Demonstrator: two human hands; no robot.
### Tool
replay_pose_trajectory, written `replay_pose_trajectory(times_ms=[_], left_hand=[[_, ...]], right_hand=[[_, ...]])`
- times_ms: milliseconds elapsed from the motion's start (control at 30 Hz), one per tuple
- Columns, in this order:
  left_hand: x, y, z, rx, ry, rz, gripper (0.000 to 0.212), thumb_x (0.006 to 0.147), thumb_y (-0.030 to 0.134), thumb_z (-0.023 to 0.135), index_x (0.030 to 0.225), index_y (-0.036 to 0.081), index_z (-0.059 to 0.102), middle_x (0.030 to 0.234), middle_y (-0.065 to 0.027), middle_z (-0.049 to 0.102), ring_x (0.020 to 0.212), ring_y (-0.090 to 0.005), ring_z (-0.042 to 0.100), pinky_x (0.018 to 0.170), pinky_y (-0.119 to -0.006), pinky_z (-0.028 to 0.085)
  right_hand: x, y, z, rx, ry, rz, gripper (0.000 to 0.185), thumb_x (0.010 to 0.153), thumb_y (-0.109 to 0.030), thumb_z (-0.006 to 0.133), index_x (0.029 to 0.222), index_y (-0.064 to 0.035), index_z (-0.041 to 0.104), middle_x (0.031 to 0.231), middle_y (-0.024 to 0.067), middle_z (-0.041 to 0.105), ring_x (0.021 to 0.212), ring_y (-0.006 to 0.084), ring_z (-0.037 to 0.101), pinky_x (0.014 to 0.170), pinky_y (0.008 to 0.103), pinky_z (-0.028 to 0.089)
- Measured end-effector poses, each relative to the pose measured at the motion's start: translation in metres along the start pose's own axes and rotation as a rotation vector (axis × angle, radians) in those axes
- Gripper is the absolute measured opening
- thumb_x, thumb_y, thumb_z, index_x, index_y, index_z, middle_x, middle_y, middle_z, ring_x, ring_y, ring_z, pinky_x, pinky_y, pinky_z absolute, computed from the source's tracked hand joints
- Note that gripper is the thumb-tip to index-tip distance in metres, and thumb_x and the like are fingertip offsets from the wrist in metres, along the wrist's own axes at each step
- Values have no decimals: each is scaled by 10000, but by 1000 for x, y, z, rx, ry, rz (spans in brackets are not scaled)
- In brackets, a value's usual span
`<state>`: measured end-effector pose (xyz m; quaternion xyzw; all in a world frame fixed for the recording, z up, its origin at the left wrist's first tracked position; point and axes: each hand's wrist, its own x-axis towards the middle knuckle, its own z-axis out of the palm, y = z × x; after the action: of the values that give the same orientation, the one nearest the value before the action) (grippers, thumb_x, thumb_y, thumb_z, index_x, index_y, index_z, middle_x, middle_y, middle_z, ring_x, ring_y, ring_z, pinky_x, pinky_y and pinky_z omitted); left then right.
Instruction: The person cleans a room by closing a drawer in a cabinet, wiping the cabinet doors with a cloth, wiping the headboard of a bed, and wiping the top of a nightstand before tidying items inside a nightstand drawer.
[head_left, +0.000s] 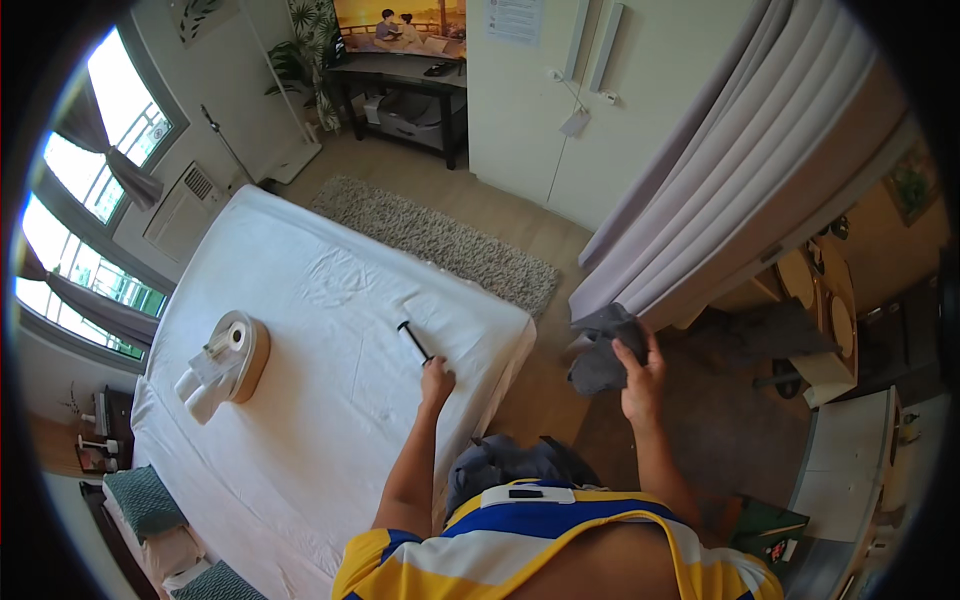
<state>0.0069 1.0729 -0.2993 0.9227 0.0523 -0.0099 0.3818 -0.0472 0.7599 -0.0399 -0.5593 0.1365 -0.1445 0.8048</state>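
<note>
My left hand (436, 384) is closed around the handle of what looks like a lint roller (414, 342), white with black ends. It is held over the white sheet of the bed (315, 360), near the side closest to me; whether it touches the sheet I cannot tell. Out past the bed's corner, my right hand (641, 379) grips a crumpled dark grey cloth (600, 352), raised above the floor. The thumb lies across the cloth, and some of its folds are hidden.
An oval basket (261, 352) with a paper roll and rolled white towels stands on the bed. A shaggy rug (435, 240) lies beyond the bed. Pale curtains (697, 157) hang right of a white wardrobe (525, 142). Green pillows (142, 499) sit lower left.
</note>
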Motion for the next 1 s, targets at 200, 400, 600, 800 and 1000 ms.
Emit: replay_pose_trajectory(times_ms=[200, 400, 600, 800, 1000], left_hand=[[134, 134, 96, -175, -101, 257, 270, 712, 111, 609, 972, 42, 595, 914, -218, 599, 878, -389, 572, 780, -447, 465], [210, 167, 130, -144, -50, 208, 227, 709, 112, 589, 915, 21, 610, 889, -212, 609, 885, -375, 574, 787, -434, 464], [259, 154, 79, -152, -50, -11, 237, 701, 120, 589, 904, 4, 629, 887, -213, 624, 899, -367, 587, 797, -415, 468], [373, 119, 29, -145, 112, -184, 231, 711, 126, 581, 904, 10, 631, 889, -214, 628, 870, -366, 602, 778, -422, 476], [516, 101, -14, -214, 141, -147, 250, 739, 122, 583, 954, -2, 614, 905, -208, 627, 881, -366, 597, 773, -424, 478]], right_hand=[[123, -22, -44, -51, 118, 53, 417, 783, -73, 676, 1170, -11, 533, 1063, 48, 588, 971, 131, 552, 872, 277, 433], [272, -13, -43, -127, 56, 238, 299, 827, -244, 635, 1014, -13, 602, 923, 46, 627, 803, 137, 610, 704, 278, 509], [410, 15, 7, -40, -125, 245, 413, 875, -291, 585, 1137, 28, 559, 1107, 84, 585, 1027, 160, 552, 883, 297, 436], [494, 46, 105, -119, -285, 396, 431, 891, -306, 550, 1165, 25, 534, 1237, 122, 531, 1136, 165, 492, 955, 293, 381], [593, 111, 220, -189, -368, 401, 414, 930, -262, 481, 1199, 52, 499, 1265, 139, 510, 1215, 194, 444, 1024, 301, 309]])
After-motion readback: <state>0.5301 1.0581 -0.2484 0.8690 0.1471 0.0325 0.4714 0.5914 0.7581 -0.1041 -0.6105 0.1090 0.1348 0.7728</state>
